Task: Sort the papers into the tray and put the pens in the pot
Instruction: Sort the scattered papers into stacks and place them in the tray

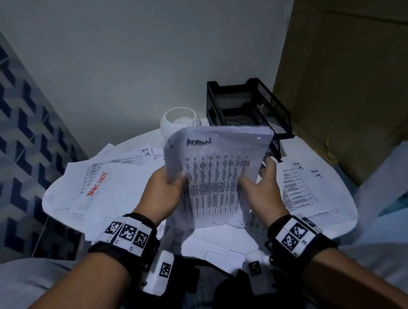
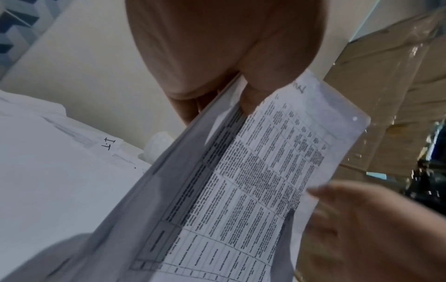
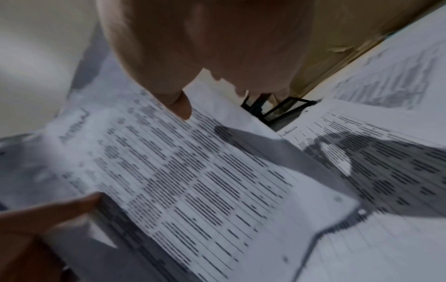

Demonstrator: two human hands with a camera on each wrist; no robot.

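Observation:
I hold a stack of printed sheets (image 1: 213, 173) headed "ADMIN" upright over the table, in front of the tray. My left hand (image 1: 176, 182) grips its left edge, thumb (image 2: 253, 91) on the printed face. My right hand (image 1: 256, 175) pinches the right edge, thumb in front and fingers behind. The same stack (image 3: 193, 171) fills the right wrist view. The black mesh tray (image 1: 274, 116) stands at the back of the table and looks empty. Just left of it stands a white pot (image 1: 172, 125). No pens are in view.
Loose sheets cover the round white table (image 1: 300, 148): some marked "I.T" (image 1: 298, 189) on the right, one with red writing (image 1: 97, 184) on the left. A tall cardboard box (image 1: 348, 73) stands at the right and a blue patterned wall (image 1: 11, 142) at the left.

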